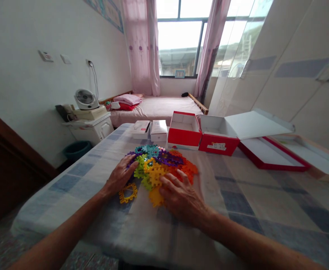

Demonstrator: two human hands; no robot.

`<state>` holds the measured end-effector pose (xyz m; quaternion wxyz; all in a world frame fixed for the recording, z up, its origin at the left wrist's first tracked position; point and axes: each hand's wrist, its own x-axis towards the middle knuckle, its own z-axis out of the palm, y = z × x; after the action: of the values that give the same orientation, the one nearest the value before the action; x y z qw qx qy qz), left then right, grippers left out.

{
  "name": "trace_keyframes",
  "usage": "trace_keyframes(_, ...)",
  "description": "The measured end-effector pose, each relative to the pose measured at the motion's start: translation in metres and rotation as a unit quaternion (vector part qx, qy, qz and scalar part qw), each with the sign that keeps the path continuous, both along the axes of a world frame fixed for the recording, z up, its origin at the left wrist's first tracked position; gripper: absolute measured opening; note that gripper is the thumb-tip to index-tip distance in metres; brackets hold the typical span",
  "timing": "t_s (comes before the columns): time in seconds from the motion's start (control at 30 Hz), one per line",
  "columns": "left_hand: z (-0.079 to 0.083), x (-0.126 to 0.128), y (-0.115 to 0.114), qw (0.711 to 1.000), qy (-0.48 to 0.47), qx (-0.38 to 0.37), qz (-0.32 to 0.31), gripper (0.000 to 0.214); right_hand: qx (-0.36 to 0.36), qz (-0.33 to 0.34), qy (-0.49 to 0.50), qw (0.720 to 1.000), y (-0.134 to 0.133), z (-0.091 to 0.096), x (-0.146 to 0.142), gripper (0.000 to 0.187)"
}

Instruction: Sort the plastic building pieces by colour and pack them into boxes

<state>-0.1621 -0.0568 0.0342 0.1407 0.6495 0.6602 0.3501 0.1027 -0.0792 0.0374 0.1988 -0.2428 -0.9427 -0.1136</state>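
A heap of toothed plastic building pieces lies on the checked cloth in front of me, with yellow pieces (156,176), green pieces (141,168), purple pieces (170,158), orange pieces (191,170) and teal pieces (151,150) jumbled together. My left hand (121,173) rests against the heap's left side, fingers stretched out over purple and green pieces. Across the front right of the heap lies my right hand (182,193), fingers apart and slightly bent, touching yellow and orange pieces. Below my left hand, a square yellow frame piece (128,193) sits apart from the heap.
Behind the heap stand two small white boxes (159,130) and two open red boxes (218,143). A shallow red-rimmed tray (274,153) and a tan box lid (313,157) lie to the right. The table's rounded edge (20,217) curves at left; a bed (167,105) is beyond.
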Motion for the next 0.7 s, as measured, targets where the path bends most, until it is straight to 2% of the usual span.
trace_keyframes(0.13, 0.004, 0.029, 0.004, 0.999, 0.013, 0.041, -0.031, 0.059, -0.022, -0.026, 0.047, 0.998, 0.004, -0.007, 0.024, 0.021)
trace_keyframes(0.27, 0.014, 0.058, 0.011, 0.992, 0.071, 0.097, -0.043, 0.055, -0.058, -0.030, 0.070, 0.995, 0.002, -0.001, 0.040, 0.020)
trace_keyframes(0.43, 0.027, 0.110, 0.014, 0.979, 0.094, 0.128, -0.127, 0.036, -0.075, -0.036, 0.152, 0.985, 0.004, 0.010, 0.054, 0.018)
trace_keyframes(0.6, 0.037, 0.161, 0.012, 0.953, 0.108, 0.141, -0.245, 0.037, -0.054, -0.153, 0.288, 0.944, 0.019, 0.010, 0.067, 0.020)
trace_keyframes(0.67, 0.045, 0.162, 0.015, 0.943, 0.094, 0.144, -0.285, 0.040, -0.076, -0.212, 0.318, 0.921, 0.029, 0.012, 0.074, 0.024)
trace_keyframes(0.7, 0.048, 0.155, 0.019, 0.944, 0.081, 0.146, -0.284, 0.039, -0.094, -0.236, 0.327, 0.910, 0.034, 0.014, 0.079, 0.026)
